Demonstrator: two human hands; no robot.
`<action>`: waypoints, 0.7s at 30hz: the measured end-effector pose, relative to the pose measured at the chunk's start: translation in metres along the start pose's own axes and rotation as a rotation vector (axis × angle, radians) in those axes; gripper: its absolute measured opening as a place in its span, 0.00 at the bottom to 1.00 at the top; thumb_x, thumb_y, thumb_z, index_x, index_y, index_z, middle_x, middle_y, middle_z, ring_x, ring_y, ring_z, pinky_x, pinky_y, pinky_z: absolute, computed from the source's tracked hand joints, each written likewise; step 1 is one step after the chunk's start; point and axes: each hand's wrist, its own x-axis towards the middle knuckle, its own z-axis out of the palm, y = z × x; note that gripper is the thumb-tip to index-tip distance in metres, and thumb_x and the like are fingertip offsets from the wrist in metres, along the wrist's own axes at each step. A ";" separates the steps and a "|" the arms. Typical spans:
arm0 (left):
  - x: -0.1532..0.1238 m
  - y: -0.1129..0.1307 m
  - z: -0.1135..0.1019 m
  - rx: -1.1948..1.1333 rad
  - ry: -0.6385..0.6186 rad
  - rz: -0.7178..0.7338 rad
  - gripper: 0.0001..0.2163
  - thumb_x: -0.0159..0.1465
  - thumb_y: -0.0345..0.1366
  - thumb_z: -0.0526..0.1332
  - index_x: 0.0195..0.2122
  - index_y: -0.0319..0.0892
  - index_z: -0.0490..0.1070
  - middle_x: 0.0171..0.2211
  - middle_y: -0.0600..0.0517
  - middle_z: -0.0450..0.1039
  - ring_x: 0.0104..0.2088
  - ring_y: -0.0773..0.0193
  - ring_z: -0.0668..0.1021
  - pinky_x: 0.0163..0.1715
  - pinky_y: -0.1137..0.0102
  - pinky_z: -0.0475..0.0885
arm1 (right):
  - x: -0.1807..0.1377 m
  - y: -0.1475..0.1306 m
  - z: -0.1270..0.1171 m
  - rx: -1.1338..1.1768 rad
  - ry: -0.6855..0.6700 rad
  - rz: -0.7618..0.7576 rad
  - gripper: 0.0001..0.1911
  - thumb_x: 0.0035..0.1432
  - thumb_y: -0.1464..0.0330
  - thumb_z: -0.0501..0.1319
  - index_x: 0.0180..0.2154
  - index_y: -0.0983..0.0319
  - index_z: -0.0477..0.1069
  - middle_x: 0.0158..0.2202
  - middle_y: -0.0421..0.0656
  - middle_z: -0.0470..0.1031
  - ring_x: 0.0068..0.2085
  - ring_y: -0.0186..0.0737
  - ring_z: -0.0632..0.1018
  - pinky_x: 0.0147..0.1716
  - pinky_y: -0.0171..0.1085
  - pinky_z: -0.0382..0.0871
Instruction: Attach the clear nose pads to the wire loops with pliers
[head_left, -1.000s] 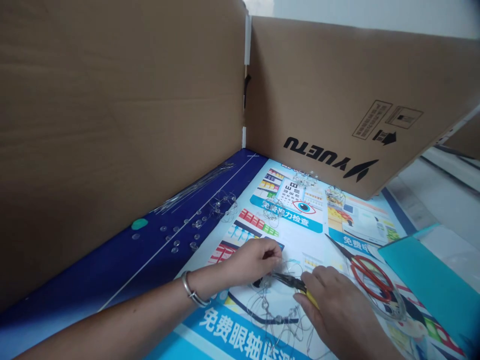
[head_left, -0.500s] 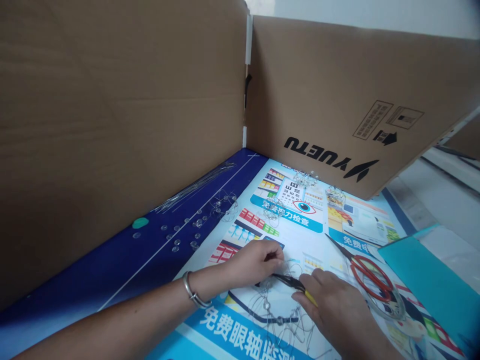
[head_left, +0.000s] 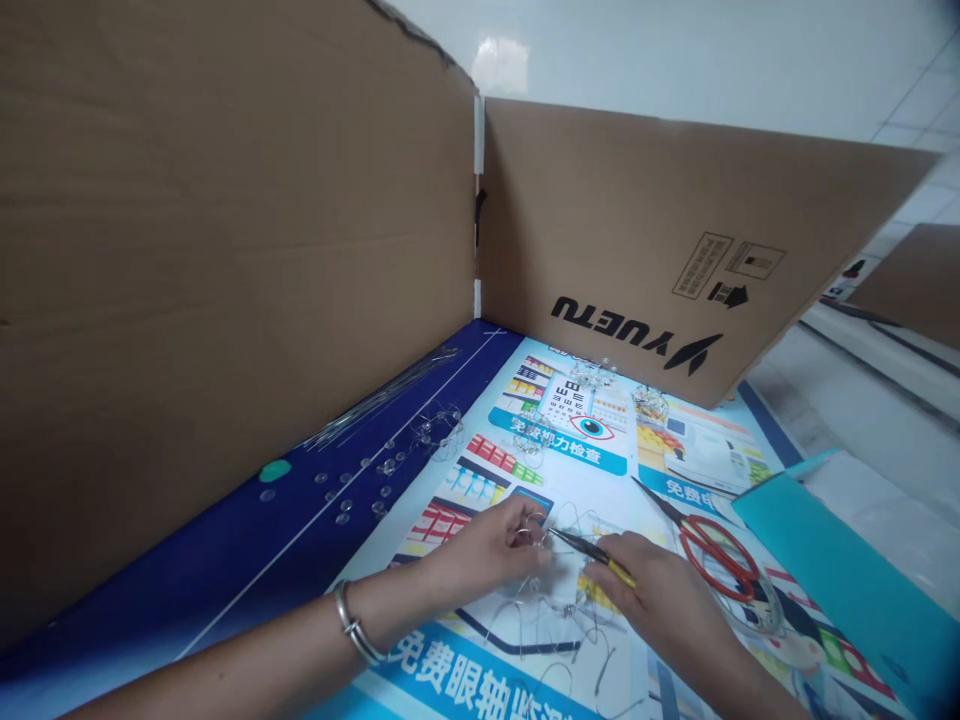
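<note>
My left hand (head_left: 504, 545) pinches a thin loop of wire, part of a tangled piece of wire and clear beads (head_left: 559, 610) that hangs and lies over the printed sheet below. My right hand (head_left: 660, 590) is wrapped round the yellow handles of a pair of pliers (head_left: 592, 553). Their dark, narrow jaws point left and reach the wire at my left fingertips; whether they grip it is too fine to tell. Red-handled scissors (head_left: 716, 550) lie to the right of my right hand, beside a clear roll of tape or wire (head_left: 765, 610).
Loose clear beads (head_left: 386, 465) and a bundle of straight wires (head_left: 382, 395) lie on the blue left side. Beaded wire pieces (head_left: 592, 374) rest farther back. Cardboard walls (head_left: 637, 230) stand left and behind. A turquoise folder (head_left: 847, 570) lies at right.
The camera view has tilted up slightly. My left hand has turned, showing the wire loop at its fingers, and the plier jaws now sit higher, near those fingertips.
</note>
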 end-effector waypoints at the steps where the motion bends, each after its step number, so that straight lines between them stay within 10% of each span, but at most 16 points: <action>1: -0.002 -0.003 0.002 -0.031 -0.005 -0.005 0.16 0.55 0.37 0.63 0.42 0.41 0.61 0.35 0.52 0.67 0.29 0.70 0.69 0.28 0.75 0.64 | -0.001 0.000 0.000 0.021 0.000 0.010 0.12 0.60 0.58 0.50 0.36 0.56 0.67 0.33 0.40 0.73 0.34 0.40 0.75 0.28 0.34 0.62; 21: -0.003 -0.007 0.015 0.032 0.120 -0.076 0.11 0.58 0.43 0.57 0.29 0.39 0.64 0.22 0.54 0.69 0.19 0.70 0.72 0.17 0.77 0.62 | -0.008 0.003 0.026 -0.020 0.198 -0.070 0.13 0.61 0.58 0.49 0.38 0.56 0.67 0.32 0.41 0.71 0.34 0.39 0.74 0.30 0.34 0.65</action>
